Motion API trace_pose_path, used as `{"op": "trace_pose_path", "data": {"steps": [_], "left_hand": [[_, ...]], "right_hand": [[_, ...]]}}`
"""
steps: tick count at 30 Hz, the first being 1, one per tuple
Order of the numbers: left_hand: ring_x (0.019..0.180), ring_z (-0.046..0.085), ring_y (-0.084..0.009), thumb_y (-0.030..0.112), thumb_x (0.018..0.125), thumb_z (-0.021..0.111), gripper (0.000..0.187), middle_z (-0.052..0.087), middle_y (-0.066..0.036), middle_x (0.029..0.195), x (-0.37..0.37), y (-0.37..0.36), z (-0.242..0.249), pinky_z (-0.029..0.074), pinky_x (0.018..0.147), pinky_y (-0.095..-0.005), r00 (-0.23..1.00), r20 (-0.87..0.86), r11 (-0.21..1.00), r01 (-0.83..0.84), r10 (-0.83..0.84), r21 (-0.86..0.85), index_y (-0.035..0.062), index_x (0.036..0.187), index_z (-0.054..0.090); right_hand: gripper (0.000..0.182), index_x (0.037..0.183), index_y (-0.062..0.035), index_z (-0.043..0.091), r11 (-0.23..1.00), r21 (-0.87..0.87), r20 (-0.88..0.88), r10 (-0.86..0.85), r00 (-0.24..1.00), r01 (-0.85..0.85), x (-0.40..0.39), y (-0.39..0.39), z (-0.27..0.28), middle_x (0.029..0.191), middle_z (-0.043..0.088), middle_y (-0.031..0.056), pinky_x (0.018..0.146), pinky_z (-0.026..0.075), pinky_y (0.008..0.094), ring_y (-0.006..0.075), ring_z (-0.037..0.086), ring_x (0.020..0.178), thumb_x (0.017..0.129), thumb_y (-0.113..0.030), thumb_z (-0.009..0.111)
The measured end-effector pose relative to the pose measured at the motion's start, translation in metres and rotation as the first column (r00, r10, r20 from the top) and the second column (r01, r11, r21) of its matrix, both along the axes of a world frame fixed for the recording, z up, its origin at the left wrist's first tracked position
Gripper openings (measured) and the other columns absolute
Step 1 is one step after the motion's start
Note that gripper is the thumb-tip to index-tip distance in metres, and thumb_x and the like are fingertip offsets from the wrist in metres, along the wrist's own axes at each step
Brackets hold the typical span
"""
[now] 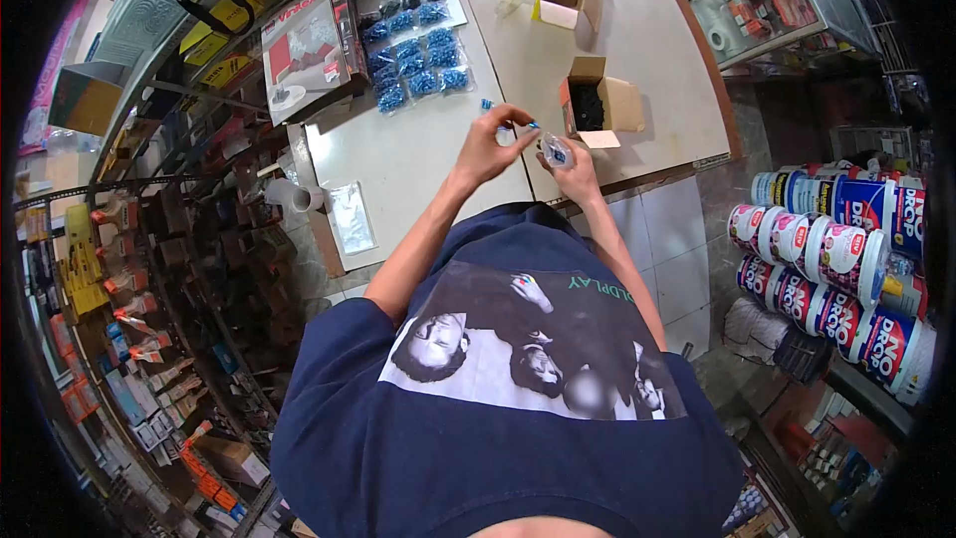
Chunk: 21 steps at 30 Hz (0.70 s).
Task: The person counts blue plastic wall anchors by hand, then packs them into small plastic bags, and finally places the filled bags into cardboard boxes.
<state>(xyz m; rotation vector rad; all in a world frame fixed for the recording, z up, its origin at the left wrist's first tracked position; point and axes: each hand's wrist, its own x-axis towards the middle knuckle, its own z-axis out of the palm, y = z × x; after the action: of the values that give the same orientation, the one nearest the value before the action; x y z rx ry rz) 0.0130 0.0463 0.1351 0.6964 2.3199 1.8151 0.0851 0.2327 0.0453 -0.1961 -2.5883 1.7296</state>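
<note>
Over the table's near part, my left hand (pixel 486 151) pinches a small blue piece (pixel 534 126) between thumb and finger. Close beside it, my right hand (pixel 576 177) is closed around a small clear plastic bag (pixel 557 151) with something dark blue inside. A few more small blue pieces (pixel 486 104) lie on the table just past my left hand. An open cardboard box (pixel 622 106) with black contents stands beyond my right hand. To the far left, filled clear packets of blue pieces (pixel 423 64) lie in rows.
A second open box (pixel 568 2) stands at the back of the white table (pixel 657 60). On the left are a large printed carton (pixel 307 52) and a flat clear packet (pixel 351 217). Shelves flank the left side; paint buckets (pixel 846 251) are stacked at the right.
</note>
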Motion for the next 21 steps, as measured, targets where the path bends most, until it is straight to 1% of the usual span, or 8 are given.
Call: {"op": "trace_pose_path", "data": {"steps": [3,4,6,7,9,11,15,21], "left_hand": [[0.092,0.063,-0.0212,0.011,0.078,0.074,0.020,0.065,-0.010,0.096,0.010,0.015,0.019,0.050,0.078,-0.0304,0.988,-0.115,0.994,0.105,-0.103,0.012,0.0034,0.094,0.065],[0.097,0.060,-0.0215,0.013,0.077,0.075,0.023,0.062,-0.009,0.102,0.011,0.018,0.014,0.050,0.078,-0.0313,0.971,-0.181,0.988,0.152,-0.153,-0.024,0.0047,0.095,0.065],[0.098,0.060,-0.0218,0.014,0.077,0.076,0.024,0.062,-0.010,0.102,0.013,0.018,0.010,0.050,0.078,-0.0320,0.967,-0.225,0.993,0.113,-0.118,-0.035,0.0050,0.095,0.065],[0.098,0.059,-0.0221,0.015,0.076,0.076,0.025,0.062,-0.010,0.102,0.014,0.019,0.008,0.050,0.078,-0.0328,0.960,-0.268,0.996,0.078,-0.086,-0.043,0.0052,0.096,0.064],[0.096,0.060,-0.0230,0.018,0.076,0.077,0.026,0.061,-0.011,0.100,0.010,0.012,-0.001,0.050,0.078,-0.0339,0.973,-0.222,0.998,0.057,-0.062,-0.026,0.0051,0.096,0.065],[0.094,0.060,-0.0238,0.021,0.077,0.076,0.027,0.061,-0.012,0.100,0.003,0.003,-0.027,0.050,0.079,-0.0344,0.998,-0.050,0.991,-0.051,0.046,-0.122,0.0044,0.096,0.065],[0.087,0.061,-0.0277,0.022,0.074,0.076,0.033,0.062,-0.015,0.097,-0.006,-0.017,-0.106,0.051,0.077,-0.0372,0.988,-0.056,0.924,-0.157,0.147,-0.347,0.0034,0.097,0.064],[0.095,0.060,-0.0283,0.025,0.070,0.078,0.034,0.058,-0.012,0.104,0.004,-0.030,-0.144,0.051,0.083,-0.0400,0.986,0.092,0.786,-0.054,0.140,-0.616,0.0130,0.100,0.065]], "right_hand": [[0.041,0.112,0.0035,0.060,0.980,-0.195,0.074,0.060,0.995,-0.045,0.000,0.003,0.014,0.100,0.068,0.0156,0.080,0.050,0.0323,0.0228,0.065,0.091,0.075,-0.011,0.071],[0.041,0.112,0.0035,0.060,0.979,-0.196,0.073,0.065,0.995,-0.049,-0.001,0.003,0.006,0.100,0.068,0.0156,0.080,0.050,0.0323,0.0228,0.065,0.091,0.075,-0.011,0.071],[0.041,0.111,0.0038,0.060,0.833,-0.552,0.091,0.024,0.996,0.031,-0.003,0.002,-0.005,0.099,0.068,0.0151,0.079,0.051,0.0329,0.0223,0.065,0.091,0.074,-0.010,0.071],[0.041,0.111,0.0038,0.060,0.833,-0.552,0.090,0.023,0.996,0.031,-0.003,0.004,-0.005,0.099,0.068,0.0151,0.079,0.051,0.0329,0.0223,0.065,0.091,0.074,-0.010,0.071],[0.040,0.111,0.0030,0.061,0.996,-0.085,-0.007,0.022,1.000,-0.022,-0.001,0.009,-0.002,0.100,0.068,0.0137,0.080,0.050,0.0314,0.0196,0.065,0.092,0.075,-0.011,0.072],[0.039,0.112,0.0018,0.060,0.997,-0.076,-0.013,0.023,1.000,-0.024,0.000,0.012,-0.009,0.102,0.067,0.0103,0.082,0.050,0.0284,0.0161,0.064,0.094,0.078,-0.013,0.073],[0.036,0.111,0.0000,0.061,0.996,-0.085,0.018,0.018,1.000,-0.016,0.001,0.016,0.001,0.104,0.068,0.0064,0.085,0.049,0.0255,0.0114,0.063,0.095,0.082,-0.017,0.074],[0.035,0.109,0.0006,0.062,0.999,-0.039,-0.016,0.014,1.000,-0.014,0.002,0.025,0.004,0.102,0.068,0.0062,0.084,0.049,0.0260,0.0115,0.063,0.093,0.081,-0.017,0.074]]}}
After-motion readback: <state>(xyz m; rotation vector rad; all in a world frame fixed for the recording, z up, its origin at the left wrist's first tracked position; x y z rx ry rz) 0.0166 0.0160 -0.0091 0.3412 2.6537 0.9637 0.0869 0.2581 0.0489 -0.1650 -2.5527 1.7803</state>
